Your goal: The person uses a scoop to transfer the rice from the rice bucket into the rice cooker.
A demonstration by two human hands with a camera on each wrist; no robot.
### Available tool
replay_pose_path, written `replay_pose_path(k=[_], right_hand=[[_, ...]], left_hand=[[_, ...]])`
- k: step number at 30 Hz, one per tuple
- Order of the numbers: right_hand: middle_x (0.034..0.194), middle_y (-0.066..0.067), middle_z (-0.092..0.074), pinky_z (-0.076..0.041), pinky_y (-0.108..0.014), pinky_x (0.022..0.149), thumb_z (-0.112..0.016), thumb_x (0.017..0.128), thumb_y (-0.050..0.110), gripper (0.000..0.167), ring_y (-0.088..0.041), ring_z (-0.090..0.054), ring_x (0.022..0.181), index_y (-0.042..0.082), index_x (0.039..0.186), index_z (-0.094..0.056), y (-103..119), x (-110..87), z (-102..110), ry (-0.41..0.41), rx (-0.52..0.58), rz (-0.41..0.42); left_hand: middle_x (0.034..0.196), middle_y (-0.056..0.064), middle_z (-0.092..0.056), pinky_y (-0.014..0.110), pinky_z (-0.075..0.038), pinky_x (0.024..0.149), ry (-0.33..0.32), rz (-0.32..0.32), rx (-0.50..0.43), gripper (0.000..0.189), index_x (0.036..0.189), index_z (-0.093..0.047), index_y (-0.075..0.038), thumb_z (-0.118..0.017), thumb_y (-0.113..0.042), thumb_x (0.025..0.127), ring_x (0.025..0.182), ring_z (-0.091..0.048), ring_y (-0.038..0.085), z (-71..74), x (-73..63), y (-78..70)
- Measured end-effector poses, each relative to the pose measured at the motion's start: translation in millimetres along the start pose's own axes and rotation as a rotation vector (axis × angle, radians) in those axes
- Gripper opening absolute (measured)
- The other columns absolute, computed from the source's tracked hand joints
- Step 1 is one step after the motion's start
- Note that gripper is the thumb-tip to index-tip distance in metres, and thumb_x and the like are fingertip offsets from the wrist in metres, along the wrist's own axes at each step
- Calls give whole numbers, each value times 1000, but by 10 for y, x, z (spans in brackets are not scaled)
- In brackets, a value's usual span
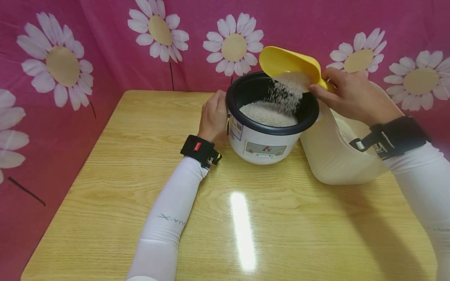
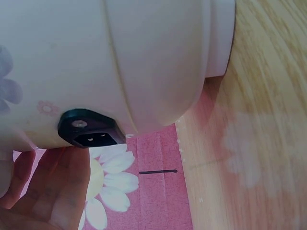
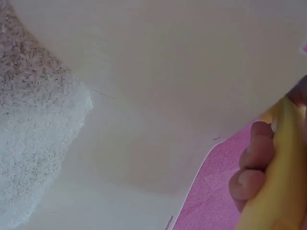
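My right hand (image 1: 358,93) grips the handle of a yellow scoop (image 1: 291,60), tilted over a rice cooker (image 1: 263,150). White rice (image 1: 289,91) falls from the scoop into the cooker's dark inner pot (image 1: 246,86), where more rice lies. In the right wrist view, curled fingers (image 3: 249,175) wrap the yellow handle. My left hand (image 1: 213,115) holds the cooker at its left side. From the left wrist, its fingers (image 2: 60,187) show against the white body, beside a black power socket (image 2: 93,132); part of that hold is hidden.
A cream bin (image 1: 334,164) stands close on the cooker's right, with rice (image 3: 38,139) inside it. Under everything is a wooden table (image 1: 140,156). A pink cloth (image 1: 197,39) with white daisies hangs behind and to the left.
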State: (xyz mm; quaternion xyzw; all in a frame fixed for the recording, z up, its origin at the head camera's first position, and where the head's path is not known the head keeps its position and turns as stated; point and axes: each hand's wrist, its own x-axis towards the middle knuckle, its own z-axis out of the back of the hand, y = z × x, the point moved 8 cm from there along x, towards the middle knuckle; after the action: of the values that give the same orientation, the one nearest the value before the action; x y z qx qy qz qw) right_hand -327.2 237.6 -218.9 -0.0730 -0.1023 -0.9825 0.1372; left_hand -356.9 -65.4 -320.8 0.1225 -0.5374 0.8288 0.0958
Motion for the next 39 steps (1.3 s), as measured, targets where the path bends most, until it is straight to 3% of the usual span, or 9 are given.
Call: replay_pose_path(k=[13,18,23,33,39], right_hand=[[85,-13,-56,-37,-32,52,-60,100,51,41,-28,-50,71,12,114,-58,-25,-12,6,-19,39,-18],[100,-17,-63,-42,-23,56,-64,99,47,46,-30,-54,82,12,126,-58,-57,-32,-3,-5,94,-42],[106,-18,-64,-42,-15,59,-66,98,47,48,-30,-53,87,12,130,-57,-69,-52,13,-15,124,-53],[99,-16,-62,-41,-22,57,-65,98,49,47,-29,-51,84,13,127,-57,-91,-66,17,-17,117,-64],[102,-16,-63,-42,-20,58,-64,98,51,50,-30,-52,85,14,129,-57,-105,-67,6,-6,126,-73]], left_hand=[[97,13,-64,35,-52,82,14,6,-12,44,113,-60,-7,-28,-36,110,95,-63,26,-12,-3,18],[97,12,-65,34,-51,81,10,13,-19,43,112,-61,-8,-28,-35,110,93,-63,25,-10,-5,19],[96,11,-64,34,-50,80,10,15,-15,43,111,-61,-8,-27,-35,110,93,-62,24,-11,-5,10],[96,11,-63,34,-51,81,13,17,-13,44,111,-61,-8,-27,-35,110,93,-62,24,-16,-4,3],[94,11,-63,31,-48,77,0,0,-3,43,108,-61,-8,-27,-35,109,90,-63,24,-4,-10,-9]])
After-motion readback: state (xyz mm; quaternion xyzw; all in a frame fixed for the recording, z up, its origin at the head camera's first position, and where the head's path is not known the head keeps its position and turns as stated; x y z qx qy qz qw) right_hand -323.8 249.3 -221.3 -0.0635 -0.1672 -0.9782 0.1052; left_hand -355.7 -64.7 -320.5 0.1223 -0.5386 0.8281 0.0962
